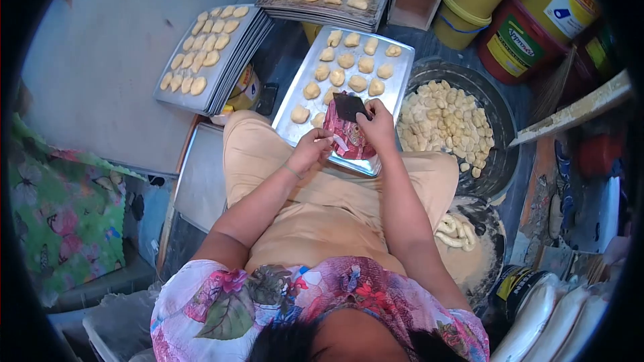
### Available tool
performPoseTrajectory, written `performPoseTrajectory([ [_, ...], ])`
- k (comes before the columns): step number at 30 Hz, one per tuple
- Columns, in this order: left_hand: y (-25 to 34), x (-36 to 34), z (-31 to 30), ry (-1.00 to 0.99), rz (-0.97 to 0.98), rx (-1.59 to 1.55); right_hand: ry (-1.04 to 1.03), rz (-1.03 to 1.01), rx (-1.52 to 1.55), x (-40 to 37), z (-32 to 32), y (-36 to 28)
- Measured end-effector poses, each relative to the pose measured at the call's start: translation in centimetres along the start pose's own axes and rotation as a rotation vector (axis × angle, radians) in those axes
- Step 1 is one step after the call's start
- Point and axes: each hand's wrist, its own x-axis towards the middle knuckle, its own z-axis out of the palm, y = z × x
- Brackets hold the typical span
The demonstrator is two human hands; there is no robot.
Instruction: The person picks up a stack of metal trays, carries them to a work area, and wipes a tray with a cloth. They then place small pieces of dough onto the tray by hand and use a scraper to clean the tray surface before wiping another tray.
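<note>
A red patterned pouch (349,135) lies over the near end of a metal tray (295,99) at my lap. My right hand (377,126) is closed on a black flat rectangular piece (349,106) at the top of the pouch, thumb lying on its edge. At the pouch's left side my left hand (312,150) pinches with its fingertips, close to a small pale strip (340,141); I cannot tell exactly what is between them. Rows of rounded dough pieces (357,83) sit on the tray, a few partly hidden behind the pouch.
Stacked trays with dough pieces stand at the back (322,10) and left (194,60). On the right, a dark round basin (506,124) holds many dough pieces. Dough strips (456,231) lie in a floury pan nearby. Buckets (513,50) stand at the back right.
</note>
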Motion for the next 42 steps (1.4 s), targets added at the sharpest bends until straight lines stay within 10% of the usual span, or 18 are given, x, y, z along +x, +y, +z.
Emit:
performPoseTrajectory([
  [5,0.6,-0.5,1.6,0.213,0.453,0.166,-0.119,0.109,0.484,-2.8,-4.0,-7.1],
  [12,0.9,-3.9,4.1,-0.864,0.031,0.079,0.128,0.114,0.665,-7.8,-17.1,-6.4],
  [15,2.2,-5.1,3.2,-0.811,0.249,0.422,0.035,0.305,0.320,-10.2,-20.0,0.0],
  [22,4.9,-5.9,-6.0,-0.388,0.302,0.016,0.368,0.270,0.105,-12.9,-19.6,3.1],
  [26,4.7,-6.8,-18.6,0.373,0.493,-0.242,0.323,0.041,0.031,-10.7,-16.9,-3.6],
  [29,-2.3,-7.7,-29.8,0.856,0.358,-0.440,0.109,0.220,0.732,-8.4,-11.7,-9.0],
  [34,-28.1,-11.9,-43.4,1.487,0.266,-0.774,-0.404,0.507,0.741,-7.1,3.9,-13.6],
  [36,-29.4,-15.7,-40.9,1.712,-0.171,-0.989,-0.596,0.576,0.707,-7.2,8.7,-13.7],
  [38,-38.7,-18.5,-42.9,1.707,-0.443,-0.836,-0.701,0.631,0.692,-7.4,12.0,-13.9],
  [42,-36.3,-21.2,-39.8,1.576,-0.295,-1.063,-0.914,0.640,0.482,-8.2,15.3,-13.0],
])
